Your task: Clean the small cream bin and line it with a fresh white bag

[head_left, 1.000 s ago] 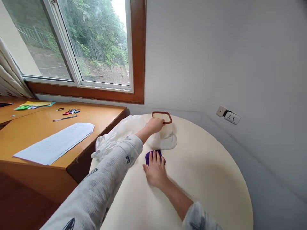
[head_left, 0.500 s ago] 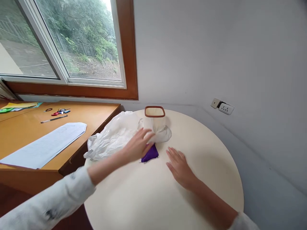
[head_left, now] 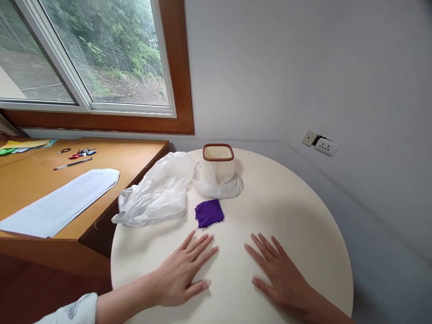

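A folded purple cloth (head_left: 209, 213) with frayed edges lies on the round cream table (head_left: 232, 288). My left hand (head_left: 184, 272) rests just in front of it, flat with fingers spread and holding nothing. To the right, my right hand (head_left: 278, 272) also lies flat on the table, fingers apart and nothing in them. Behind the cloth stands a small bin (head_left: 218, 171) with a brown rim, a whitish plastic liner gathered around its base. A crumpled white plastic bag (head_left: 155, 193) lies left of the cloth, not touched by either hand.
A wooden desk (head_left: 135, 150) adjoins the table on the left, bearing paper sheets (head_left: 67, 202), a pen (head_left: 72, 164) and keys (head_left: 84, 153). A wall with a power socket (head_left: 326, 146) borders the table at the back and right. A window (head_left: 111, 54) is at upper left.
My left hand has come back from over the purple cloth toward me, leaving the cloth fully visible. My right hand has drawn nearer too. Both now lie spread on the table.
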A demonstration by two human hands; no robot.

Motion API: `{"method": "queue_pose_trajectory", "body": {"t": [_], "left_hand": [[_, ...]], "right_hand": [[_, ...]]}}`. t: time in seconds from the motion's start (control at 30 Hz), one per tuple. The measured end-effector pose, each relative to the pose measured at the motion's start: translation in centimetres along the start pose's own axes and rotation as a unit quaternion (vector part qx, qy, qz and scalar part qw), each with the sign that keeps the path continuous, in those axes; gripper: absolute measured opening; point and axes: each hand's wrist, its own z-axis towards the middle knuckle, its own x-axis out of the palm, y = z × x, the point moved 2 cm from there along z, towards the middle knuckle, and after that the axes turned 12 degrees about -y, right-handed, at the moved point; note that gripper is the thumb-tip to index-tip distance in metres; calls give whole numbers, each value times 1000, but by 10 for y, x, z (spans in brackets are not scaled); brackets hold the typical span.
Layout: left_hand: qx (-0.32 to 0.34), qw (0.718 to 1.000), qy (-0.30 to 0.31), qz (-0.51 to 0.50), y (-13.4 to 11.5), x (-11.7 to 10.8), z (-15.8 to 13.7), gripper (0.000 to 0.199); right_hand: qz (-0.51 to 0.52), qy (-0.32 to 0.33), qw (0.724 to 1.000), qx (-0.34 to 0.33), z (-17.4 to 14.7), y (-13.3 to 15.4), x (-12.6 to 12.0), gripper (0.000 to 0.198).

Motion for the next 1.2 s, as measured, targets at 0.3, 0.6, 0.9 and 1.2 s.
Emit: {"method": "queue_pose_trajectory", "body": {"t": [0.3,0.6,0.9,1.2], "left_hand": [[-8,1000,0,-18,-1,-2,1,68],[-16,1000,12,-18,-1,1,0,68],[-24,1000,0,-20,-4,1,-1,66],[-20,1000,-9,-8,-7,-3,-1,64]], "right_hand": [[9,-21,1000,-4,-1,-1,-1,63],[-11,-33,999,-14,-1,-1,2,61],[-6,-32,999,-5,-2,0,4,60],[8,-31,999,9,-2,4,-2,57]]}}
